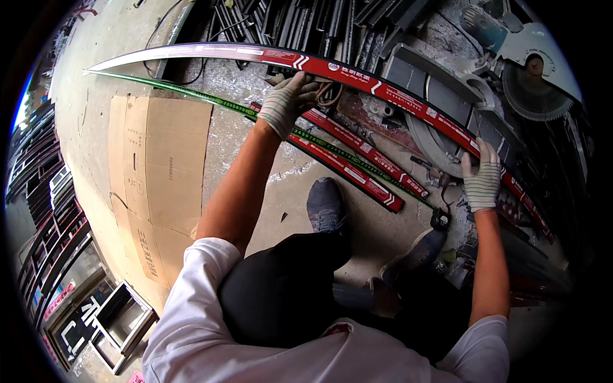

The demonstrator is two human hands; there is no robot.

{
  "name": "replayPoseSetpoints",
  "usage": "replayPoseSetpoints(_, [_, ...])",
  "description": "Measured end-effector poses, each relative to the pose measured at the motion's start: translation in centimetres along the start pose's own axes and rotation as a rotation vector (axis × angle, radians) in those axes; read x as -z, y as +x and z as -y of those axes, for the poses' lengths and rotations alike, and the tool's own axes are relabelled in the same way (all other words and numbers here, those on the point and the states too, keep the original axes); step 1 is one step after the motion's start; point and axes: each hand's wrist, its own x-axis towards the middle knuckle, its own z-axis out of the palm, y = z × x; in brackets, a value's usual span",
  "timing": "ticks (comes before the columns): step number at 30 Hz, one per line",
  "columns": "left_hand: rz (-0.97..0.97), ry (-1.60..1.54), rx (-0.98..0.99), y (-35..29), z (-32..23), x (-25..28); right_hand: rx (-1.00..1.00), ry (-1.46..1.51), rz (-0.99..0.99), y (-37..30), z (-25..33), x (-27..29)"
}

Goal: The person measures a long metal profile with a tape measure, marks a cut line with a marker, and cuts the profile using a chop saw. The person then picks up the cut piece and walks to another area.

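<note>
A long strip of profile in red and white film crosses the view and looks bent by the lens. My left hand, in a striped knit glove, is at its lower edge, fingers partly hidden. Farther right, my gloved right hand is closed round the same profile. Below the strip, a green tape measure blade runs from the strip's far left end to its black case near my shoe. Under the blade lie two shorter red profile pieces on the floor.
A mitre saw with a toothed blade stands at the upper right, its grey base beneath the strip. Dark profile lengths are heaped at the back. Flattened cardboard lies left; white-edged frames stand lower left.
</note>
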Motion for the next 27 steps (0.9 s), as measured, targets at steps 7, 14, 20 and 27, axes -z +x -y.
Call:
replayPoseSetpoints(7, [-0.127,0.039,-0.053,-1.7,0.5,4.5,0.080,0.239,0.334,-12.2,3.6,-0.1])
replayPoseSetpoints(14, [-0.242,0.038,-0.120,-2.5,1.6,9.0,-0.084,-0.017,0.516,-18.3,3.6,-1.4])
replayPoseSetpoints(20, [-0.310,-0.014,-0.119,-3.6,3.0,11.3,-0.264,-0.115,0.725,-18.4,2.9,-2.8])
replayPoseSetpoints(27, [-0.451,-0.138,-0.199,-3.9,4.0,12.9,-0.363,-0.117,0.809,-17.2,3.1,-4.4])
